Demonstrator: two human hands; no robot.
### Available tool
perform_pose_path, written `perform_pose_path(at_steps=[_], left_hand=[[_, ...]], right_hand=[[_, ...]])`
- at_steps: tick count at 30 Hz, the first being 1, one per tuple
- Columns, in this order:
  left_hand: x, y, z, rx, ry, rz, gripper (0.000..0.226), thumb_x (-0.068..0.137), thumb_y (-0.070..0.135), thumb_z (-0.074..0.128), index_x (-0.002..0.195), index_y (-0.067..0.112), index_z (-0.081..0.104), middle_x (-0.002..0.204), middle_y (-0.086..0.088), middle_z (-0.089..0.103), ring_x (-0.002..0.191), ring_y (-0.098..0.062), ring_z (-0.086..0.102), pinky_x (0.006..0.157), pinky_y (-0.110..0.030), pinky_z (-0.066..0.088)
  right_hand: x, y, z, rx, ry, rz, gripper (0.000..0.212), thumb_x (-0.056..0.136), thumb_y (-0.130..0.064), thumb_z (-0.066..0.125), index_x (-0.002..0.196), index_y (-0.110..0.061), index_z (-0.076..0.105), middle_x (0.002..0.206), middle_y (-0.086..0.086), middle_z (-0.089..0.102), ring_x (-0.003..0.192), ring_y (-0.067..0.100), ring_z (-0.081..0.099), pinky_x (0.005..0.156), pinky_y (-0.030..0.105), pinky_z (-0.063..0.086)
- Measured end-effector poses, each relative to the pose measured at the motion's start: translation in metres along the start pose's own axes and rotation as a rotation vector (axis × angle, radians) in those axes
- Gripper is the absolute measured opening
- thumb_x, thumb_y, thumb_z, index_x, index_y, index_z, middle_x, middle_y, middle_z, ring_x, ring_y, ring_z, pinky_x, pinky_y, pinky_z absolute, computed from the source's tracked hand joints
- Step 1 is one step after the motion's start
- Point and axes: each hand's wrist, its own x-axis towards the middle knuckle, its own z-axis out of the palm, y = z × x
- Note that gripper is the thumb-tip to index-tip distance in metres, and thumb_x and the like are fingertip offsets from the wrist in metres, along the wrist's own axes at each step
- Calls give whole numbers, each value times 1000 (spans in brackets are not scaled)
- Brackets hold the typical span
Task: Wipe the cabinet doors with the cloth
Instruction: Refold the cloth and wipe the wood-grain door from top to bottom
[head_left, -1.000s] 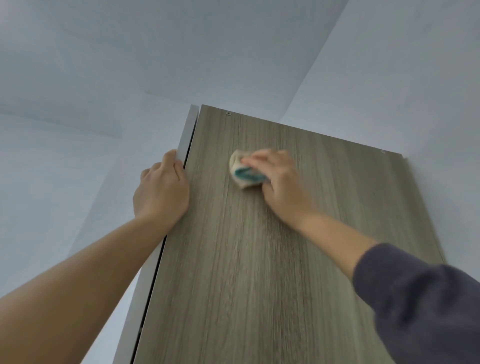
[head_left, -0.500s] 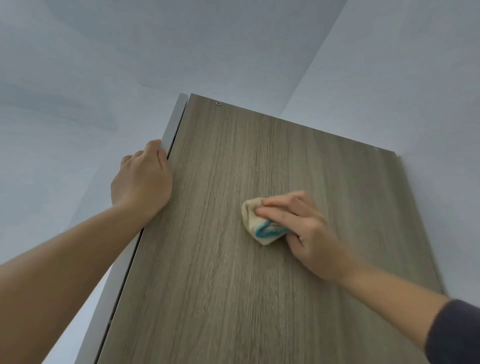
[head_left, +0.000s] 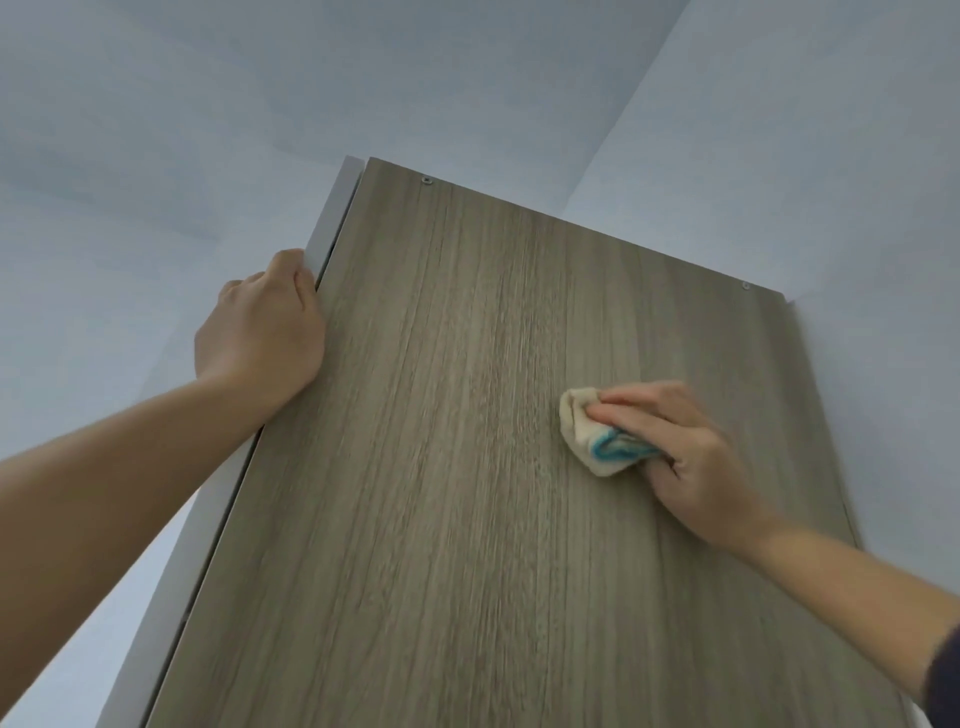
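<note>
The left hand (head_left: 260, 332) grips the left edge of the wood-grain cabinet door (head_left: 441, 519) in its upper part. The back of the hand faces the camera, the thumb lies along the edge, and the fingers curl round behind it, out of sight. A bare forearm runs from it down to the lower left. Along that same left edge of the door runs a narrow white side strip (head_left: 335, 213), from the top corner down past the hand to the bottom of the view.

The door fills the middle of the view, seen from below and narrowing upward. A small screw (head_left: 427, 180) sits near its top left corner and a second screw (head_left: 746, 285) near its top right corner.

On the right half of the door, about midway up, a bunched cream cloth (head_left: 584, 441) with a blue band lies against the wood. The right hand (head_left: 685, 457) holds it, fingers laid over its top and thumb tucked under the blue part, pressing it to the door. The two hands are well apart, one at each side of the door. At the door's lower right a dark sleeve (head_left: 948, 670) covers the right arm. Pale walls (head_left: 779, 156) meet behind the door's top edge.
</note>
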Motion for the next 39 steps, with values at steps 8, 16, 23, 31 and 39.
perform_pose_path(at_steps=[8,16,23,31,39], left_hand=[[0,1,-2,-11,-8,10,35,103,31,17,113,18,48,93,-7,56,96,-30,46,74,-43,39],[-1,3,-1,35,40,17,28,102,21,20,94,12,45,76,-6,51,91,-30,44,64,-39,35],[-2,2,-1,33,49,28,27,102,24,20,89,14,42,73,-7,50,85,-31,44,62,-38,32],[-2,1,-2,30,32,46,27,102,23,20,94,14,44,77,-9,53,88,-33,45,67,-41,38],[1,-3,0,-98,-8,60,29,103,24,22,96,10,46,77,-12,51,84,-36,46,68,-42,37]], right_hand=[[39,60,-12,-83,196,457,61,79,16,50,131,-14,60,124,-3,55,113,21,48,93,3,28],[-19,69,-27,-112,184,474,57,73,4,44,125,-12,63,125,-5,58,114,22,51,97,12,32],[-39,71,-35,-201,217,662,59,74,7,45,128,-10,62,129,9,57,117,30,48,99,23,33],[-30,96,-36,-296,317,756,57,74,8,42,125,-4,63,123,19,61,109,39,51,92,29,36],[-96,21,-22,-195,284,691,64,68,6,45,126,-12,63,121,-1,57,110,17,49,101,11,31]])
